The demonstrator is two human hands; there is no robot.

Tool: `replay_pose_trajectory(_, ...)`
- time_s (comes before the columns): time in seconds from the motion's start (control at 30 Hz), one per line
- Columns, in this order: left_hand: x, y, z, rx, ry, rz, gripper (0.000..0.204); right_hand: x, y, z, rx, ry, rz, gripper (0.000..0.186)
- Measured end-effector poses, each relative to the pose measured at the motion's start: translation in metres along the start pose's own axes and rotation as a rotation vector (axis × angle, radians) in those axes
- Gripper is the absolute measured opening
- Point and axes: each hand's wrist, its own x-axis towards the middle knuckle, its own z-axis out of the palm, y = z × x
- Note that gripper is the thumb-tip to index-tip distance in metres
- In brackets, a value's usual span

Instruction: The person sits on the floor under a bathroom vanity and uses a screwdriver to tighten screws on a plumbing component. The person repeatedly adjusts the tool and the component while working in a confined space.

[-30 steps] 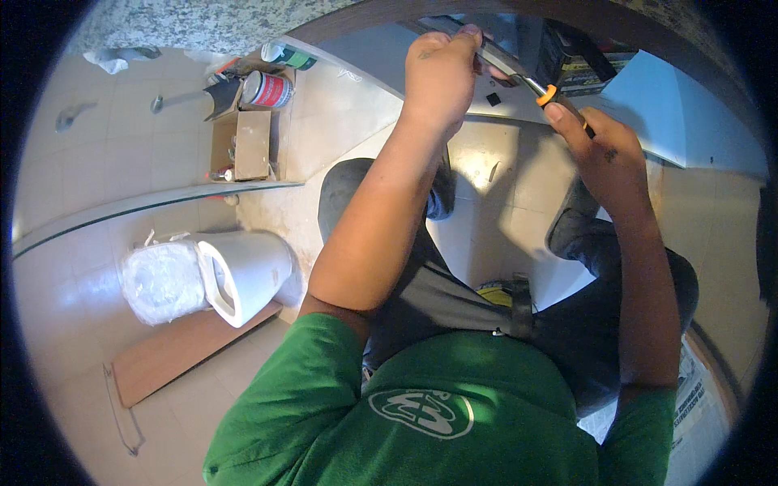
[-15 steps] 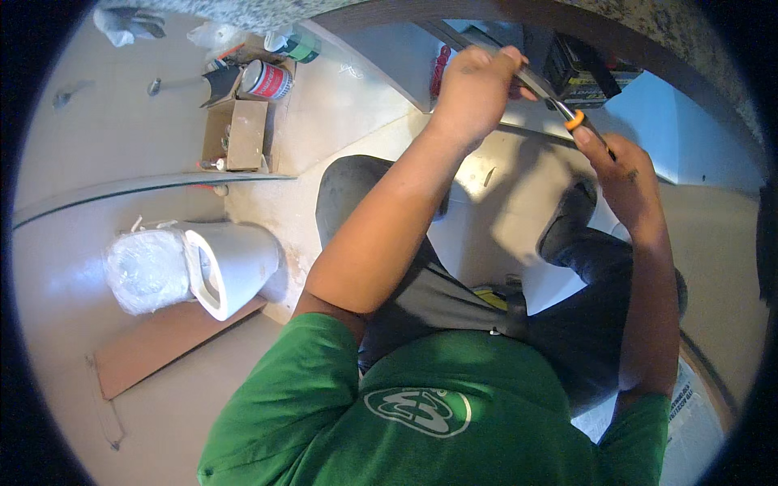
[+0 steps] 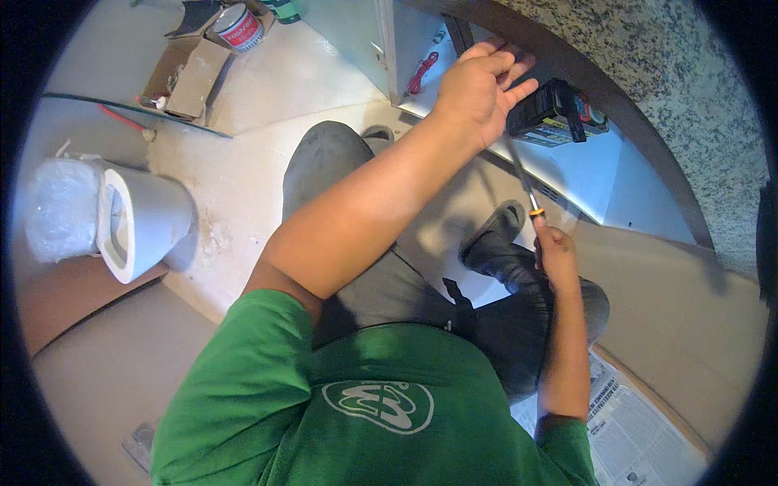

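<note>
Screwdriver [image 3: 523, 182] in right hand [image 3: 555, 255]

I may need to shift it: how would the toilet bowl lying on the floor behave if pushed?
The toilet bowl looks like thick glazed ceramic, so probably heavy and stiff. Its smooth surface may be slippery to grip. Lying on its side on the floor, it might rock or chip if shoved.

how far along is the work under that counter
Midway, it seems. Done: cannot tell; nothing finished shows. In hand: the right hand grips a screwdriver pointing up under the granite counter, the left hand spread on the panel there. Left: a can and cardboard box sit aside.
</note>
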Motion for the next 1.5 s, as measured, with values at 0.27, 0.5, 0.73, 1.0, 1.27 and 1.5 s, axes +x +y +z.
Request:
replay_pose_trajectory(0.27, -0.008, -0.010, 0.008, 0.060, 0.050, -0.061, 0.012, 0.017, -0.002, 0.016, -0.320, 0.055, -0.042, 0.072)
replay_pose_trajectory(0.5, -0.005, 0.003, 0.012, 0.059, 0.180, 0.045, 0.017, 0.030, 0.021, 0.016, -0.328, 0.084, -0.013, 0.073)
replay_pose_trajectory(0.73, 0.004, 0.016, 0.004, 0.012, 0.291, 0.110, 0.019, 0.035, 0.031, 0.019, -0.390, 0.094, -0.026, 0.073)
replay_pose_trajectory(1.0, 0.004, 0.003, 0.004, 0.064, 0.226, -0.070, 0.022, 0.034, 0.029, 0.021, -0.418, 0.083, -0.003, 0.075)
replay_pose_trajectory(1.27, 0.019, -0.013, 0.005, 0.164, 0.156, -0.071, 0.020, 0.032, 0.022, 0.025, -0.514, 0.090, 0.046, 0.077)
replay_pose_trajectory(1.5, 0.025, -0.027, 0.009, 0.413, 0.251, 0.142, 0.014, 0.025, 0.032, 0.024, -0.581, 0.080, 0.057, 0.078)
